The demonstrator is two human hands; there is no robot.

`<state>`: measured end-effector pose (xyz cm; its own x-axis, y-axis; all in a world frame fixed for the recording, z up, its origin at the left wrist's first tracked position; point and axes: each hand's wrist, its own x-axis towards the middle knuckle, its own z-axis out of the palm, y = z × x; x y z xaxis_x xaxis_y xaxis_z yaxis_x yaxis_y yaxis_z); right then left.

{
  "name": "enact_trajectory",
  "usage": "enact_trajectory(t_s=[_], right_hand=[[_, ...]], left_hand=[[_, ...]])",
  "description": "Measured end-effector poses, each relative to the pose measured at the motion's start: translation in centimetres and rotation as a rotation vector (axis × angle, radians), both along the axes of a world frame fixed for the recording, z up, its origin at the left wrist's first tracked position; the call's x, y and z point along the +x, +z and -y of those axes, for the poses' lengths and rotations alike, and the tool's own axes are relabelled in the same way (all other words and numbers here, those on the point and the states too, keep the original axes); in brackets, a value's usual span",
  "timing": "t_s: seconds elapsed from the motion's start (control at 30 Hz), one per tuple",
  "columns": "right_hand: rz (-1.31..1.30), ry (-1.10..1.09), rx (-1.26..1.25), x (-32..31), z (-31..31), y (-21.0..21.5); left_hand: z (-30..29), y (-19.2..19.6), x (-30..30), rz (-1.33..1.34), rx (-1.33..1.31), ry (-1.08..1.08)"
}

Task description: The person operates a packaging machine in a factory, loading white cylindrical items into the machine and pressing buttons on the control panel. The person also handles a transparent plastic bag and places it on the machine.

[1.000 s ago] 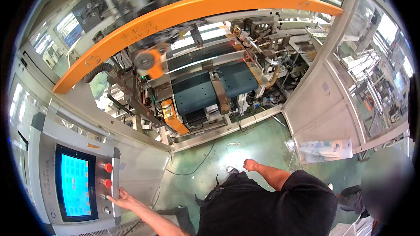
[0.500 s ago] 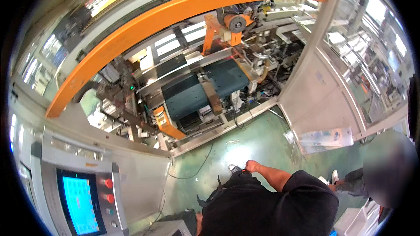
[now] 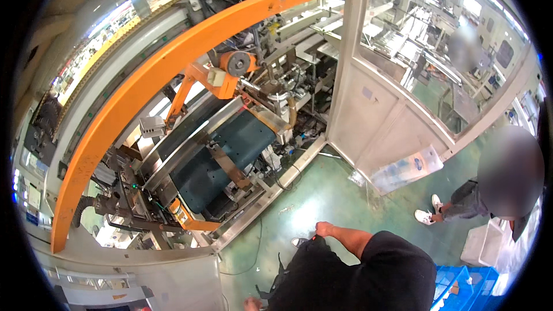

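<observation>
My right hand (image 3: 322, 230) rests curled against my waist, on the edge of my black shirt (image 3: 368, 276); the bare forearm bends back toward me. Only a sliver of my left hand (image 3: 251, 303) shows at the bottom edge, beside a black strap or pouch (image 3: 277, 281) at my hip, and its fingers are hidden. Neither hand touches the packing machine (image 3: 219, 161) in front of me, which has a dark green belt and an orange arched beam (image 3: 144, 86).
The machine's grey enclosure (image 3: 374, 121) stands to the right with a clear panel (image 3: 403, 167) leaning at its foot. Another person (image 3: 461, 207) in white shoes stands at the right. A blue crate (image 3: 461, 288) and white box (image 3: 481, 242) sit lower right on green floor (image 3: 322, 196).
My left hand has left the red buttons of the control panel and drawn back to my side. The panel and its screen have slid out of view at the lower left.
</observation>
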<state>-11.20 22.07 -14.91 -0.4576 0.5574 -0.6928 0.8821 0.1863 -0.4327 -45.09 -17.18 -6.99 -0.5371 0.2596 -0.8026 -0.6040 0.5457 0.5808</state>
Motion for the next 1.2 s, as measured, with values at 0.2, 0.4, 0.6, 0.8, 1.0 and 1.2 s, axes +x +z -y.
enact_trajectory(t_s=[0.2, 0.4, 0.6, 0.8, 1.0, 1.2], right_hand=[[-0.068, -0.231, -0.054, 5.2, -1.8, -1.0], [-0.188, -0.696, -0.208, 6.0, 5.9, 4.1], [-0.055, -0.517, -0.176, 11.5, 18.1, 2.9], [-0.086, -1.016, -0.165, 20.1, 25.5, 4.6], [-0.156, -1.412, 0.067, 37.5, 21.2, 10.2], [-0.365, -1.489, 0.946, 41.7, 0.6, 29.1]], left_hand=[[-9.0, 2.7, -4.9, -0.350, 0.121, -0.248], [-10.0, 3.1, -6.4, -0.353, 0.173, -0.377], [-7.1, -2.4, -1.2, -0.061, 0.134, -0.430], [0.9, -4.5, 3.6, -0.025, -0.054, -0.992], [1.4, -10.8, 3.2, -0.866, 0.336, -1.498], [-1.3, -11.5, 2.4, -0.855, 0.237, -1.451]])
